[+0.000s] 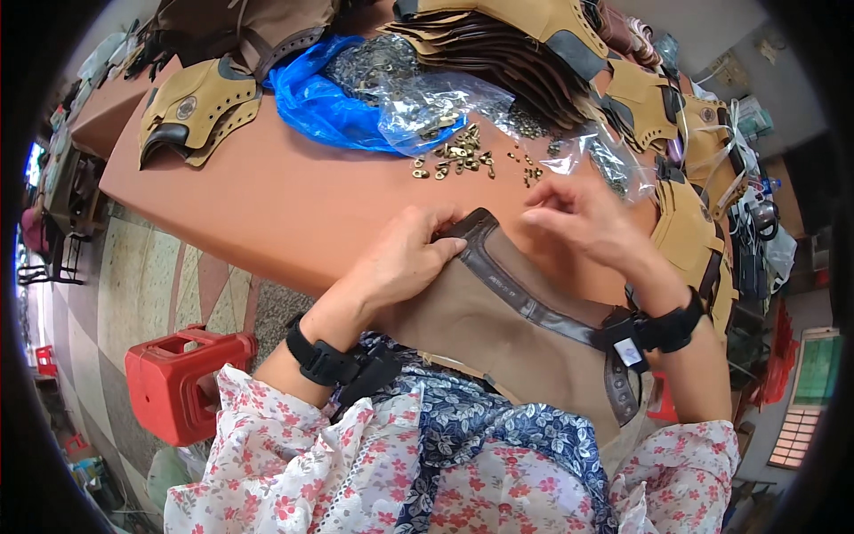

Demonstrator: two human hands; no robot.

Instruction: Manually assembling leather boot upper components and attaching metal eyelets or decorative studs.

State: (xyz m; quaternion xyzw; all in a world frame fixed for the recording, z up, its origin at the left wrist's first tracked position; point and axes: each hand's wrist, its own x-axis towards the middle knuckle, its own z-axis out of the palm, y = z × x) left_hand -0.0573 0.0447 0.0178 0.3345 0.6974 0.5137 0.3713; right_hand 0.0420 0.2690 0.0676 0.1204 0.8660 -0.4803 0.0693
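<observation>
"Reading the clock from the middle of our brown shoe part (pixel 511 325), where does it sit?"

"Between us and the worktop (pixel 267 222). Its far end is over the near edge, and its near side spreads above our lap. We can't tell whether that far end touches the surface."

"Which way does it point?"

"Its long axis slants from eleven to five o'clock. The narrow dark tip is at eleven, the end with a row of holes at five, and a dark band (pixel 534 310) bends along the side facing the worktop."

"And our hands?"

"They're apart from each other. Our left hand (pixel 405 254), at ten o'clock, is clamped on the shoe part close to the tip, thumb on top. Our right hand (pixel 583 214), at one, is raised with its fingers curled; it's blurred, so we can't tell whether they pinch anything."

"Where do we have room?"

"Mostly toward ten, where bare worktop runs from our left hand to a tan shoe piece (pixel 200 111). The near edge slants down from the left corner to our left forearm. Brass fittings (pixel 458 158) lie loose at eleven, with a blue bag (pixel 307 102) just behind them. A stack (pixel 498 58) of shoe pieces crowds twelve, and more tan pieces (pixel 689 222) line the edge at two. Down on the floor, a red stool (pixel 169 392) stands toward nine."
</observation>
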